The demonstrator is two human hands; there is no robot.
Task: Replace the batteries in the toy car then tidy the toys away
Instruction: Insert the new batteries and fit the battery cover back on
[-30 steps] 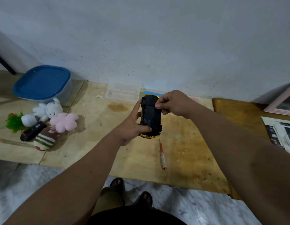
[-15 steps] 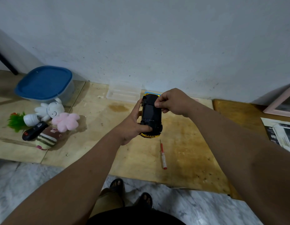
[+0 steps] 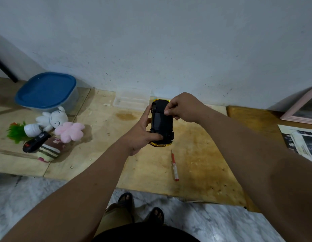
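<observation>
Pink picture frame [image 3: 302, 109], newspaper [image 3: 302, 142] right

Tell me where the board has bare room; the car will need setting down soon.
Bare wood lies between the red screwdriver and the board's right edge, and between the plush toys and the left hand. Crowded: the left end, where plush toys, black remote and blue-lidded tub cluster, and by the wall, where the clear case sits.

Toy car [image 3: 161, 123]: black underside, yellow body edge. Screwdriver [image 3: 174, 165]: red handle, clear midsection. Container [image 3: 47, 92]: blue lid, translucent body. Plush rabbit [image 3: 54, 118]: white. Plush flower [image 3: 69, 129]: pink. Striped plush [image 3: 49, 151]: brown, cream and dark bands. Remote [image 3: 35, 142]: black. Desk [image 3: 99, 154]: pale wood, brown stains.
</observation>
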